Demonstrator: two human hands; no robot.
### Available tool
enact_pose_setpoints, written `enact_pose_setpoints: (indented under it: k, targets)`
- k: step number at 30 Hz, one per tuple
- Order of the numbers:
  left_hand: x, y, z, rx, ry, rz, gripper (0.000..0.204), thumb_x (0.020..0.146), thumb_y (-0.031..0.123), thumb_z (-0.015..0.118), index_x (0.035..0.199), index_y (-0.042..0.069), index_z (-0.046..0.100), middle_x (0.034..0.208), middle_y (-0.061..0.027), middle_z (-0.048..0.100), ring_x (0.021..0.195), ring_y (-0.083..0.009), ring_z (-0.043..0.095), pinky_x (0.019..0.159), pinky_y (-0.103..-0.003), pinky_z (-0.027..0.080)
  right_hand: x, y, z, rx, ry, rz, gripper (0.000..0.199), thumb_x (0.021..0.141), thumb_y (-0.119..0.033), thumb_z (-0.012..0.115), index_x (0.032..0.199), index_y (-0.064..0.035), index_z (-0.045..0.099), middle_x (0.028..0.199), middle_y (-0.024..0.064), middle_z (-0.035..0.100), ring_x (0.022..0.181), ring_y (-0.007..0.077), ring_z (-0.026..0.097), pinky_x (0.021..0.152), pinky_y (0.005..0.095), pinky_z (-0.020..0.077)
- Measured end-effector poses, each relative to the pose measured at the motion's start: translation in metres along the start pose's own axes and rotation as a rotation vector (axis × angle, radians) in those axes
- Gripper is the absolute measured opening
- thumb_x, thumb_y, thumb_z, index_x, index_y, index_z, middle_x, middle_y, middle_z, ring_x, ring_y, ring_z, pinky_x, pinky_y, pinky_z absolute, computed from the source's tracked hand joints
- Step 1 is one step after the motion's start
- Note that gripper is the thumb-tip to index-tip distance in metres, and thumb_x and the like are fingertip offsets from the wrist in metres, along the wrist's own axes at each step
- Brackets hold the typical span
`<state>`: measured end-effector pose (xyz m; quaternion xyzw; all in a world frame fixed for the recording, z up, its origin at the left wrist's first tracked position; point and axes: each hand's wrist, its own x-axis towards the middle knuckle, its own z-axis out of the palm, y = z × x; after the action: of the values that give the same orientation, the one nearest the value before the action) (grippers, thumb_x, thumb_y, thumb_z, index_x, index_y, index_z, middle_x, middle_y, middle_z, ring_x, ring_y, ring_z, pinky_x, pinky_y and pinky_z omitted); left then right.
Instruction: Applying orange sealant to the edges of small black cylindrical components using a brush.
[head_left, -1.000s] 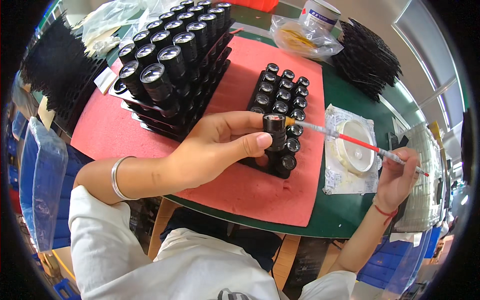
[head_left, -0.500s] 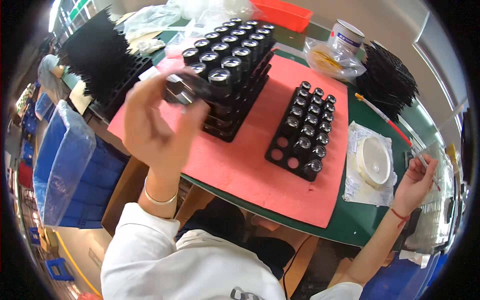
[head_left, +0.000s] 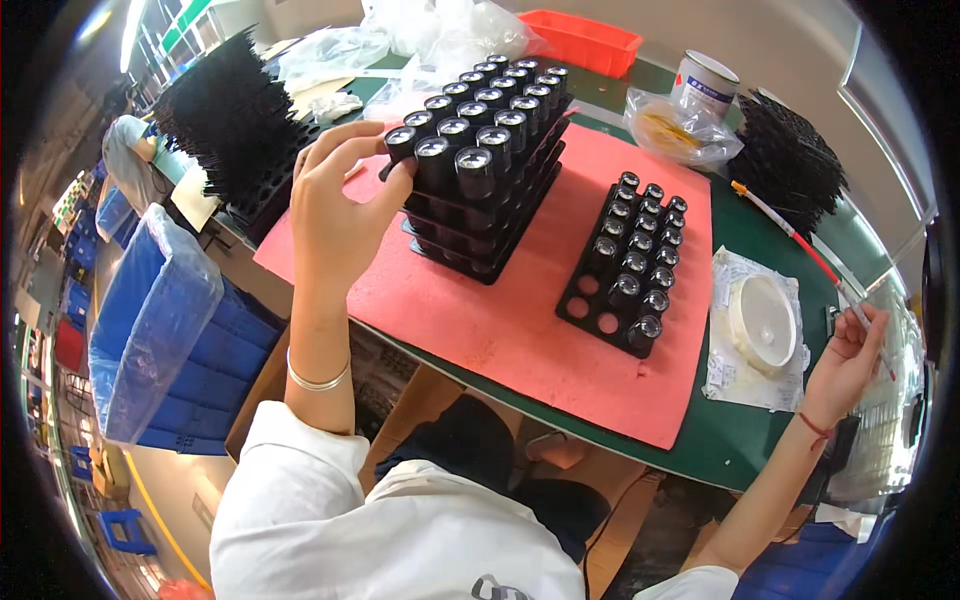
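My left hand (head_left: 338,205) has thumb and fingers closed around a black cylinder with a clear glass top (head_left: 401,141), at the near left corner of the stacked black trays (head_left: 470,240). The cylinder stands in the top tray among several others like it. In my right hand (head_left: 846,368), at the far right, is a thin brush (head_left: 808,250) with a red and white shaft, its orange tip pointing up and left. On the pink mat (head_left: 500,345), a smaller black tray (head_left: 572,292) carries rows of similar cylinders; three holes near its front left corner show pink.
Right of the mat, a round white dish (head_left: 764,325) lies on crumpled paper. Behind it are a white can (head_left: 706,82), a clear bag (head_left: 668,130) and stacked black trays (head_left: 790,150). A red bin (head_left: 582,42) stands at the back; a blue lined bin (head_left: 165,340) is left.
My left hand has carried the cylinder, earlier held tilted in the air, to the stack's near left corner, where it now stands upright. My right hand still holds the brush.
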<state>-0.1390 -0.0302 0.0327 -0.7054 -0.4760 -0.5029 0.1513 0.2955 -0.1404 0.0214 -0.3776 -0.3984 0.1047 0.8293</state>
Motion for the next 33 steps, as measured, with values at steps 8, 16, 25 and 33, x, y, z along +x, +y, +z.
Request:
enact_pose_setpoints:
  k: [8, 16, 25, 33]
  targets:
    - [0.003, -0.011, -0.01, -0.036, -0.079, -0.062, 0.025, 0.063, 0.013, 0.067, 0.082, -0.002, 0.061, 0.095, -0.0097, 0.057, 0.088, -0.0226, 0.052, 0.074, -0.028, 0.044, -0.001, -0.001, 0.008, -0.033, 0.001, -0.019, 0.023, 0.084, -0.02, 0.051, 0.083, 0.0023, 0.057, 0.071, 0.0078, 0.06, 0.061, 0.0101, 0.056, 0.058, 0.0194, 0.0455]
    - [0.011, -0.14, -0.014, 0.49, -0.175, -0.008, 0.047, 0.075, 0.037, 0.057, 0.102, -0.002, 0.055, 0.104, -0.0175, 0.052, 0.092, -0.0306, 0.05, 0.084, -0.035, 0.038, 0.0, 0.0, 0.004, -0.067, 0.023, -0.044, 0.024, 0.083, -0.021, 0.052, 0.085, 0.0024, 0.058, 0.073, 0.0079, 0.06, 0.061, 0.0098, 0.056, 0.059, 0.0202, 0.046]
    - [0.009, -0.17, -0.015, 0.925, -0.53, -0.09, 0.03, 0.075, 0.031, 0.054, 0.063, 0.005, 0.061, 0.069, -0.0157, 0.06, 0.063, -0.0305, 0.059, 0.061, -0.038, 0.047, -0.004, 0.002, 0.01, -0.169, 0.023, -0.063, 0.025, 0.084, -0.021, 0.051, 0.089, 0.0028, 0.057, 0.082, 0.0082, 0.059, 0.064, 0.0093, 0.056, 0.06, 0.0209, 0.0459]
    - [0.085, -0.101, -0.041, 0.885, -0.31, 0.021, 0.031, 0.078, 0.032, 0.046, 0.069, 0.006, 0.061, 0.072, -0.0154, 0.059, 0.071, -0.0324, 0.058, 0.065, -0.04, 0.047, -0.004, -0.001, 0.012, -0.224, 0.017, -0.073, 0.025, 0.084, -0.023, 0.05, 0.087, 0.0007, 0.058, 0.081, 0.0062, 0.059, 0.065, 0.0079, 0.055, 0.059, 0.0196, 0.0455]
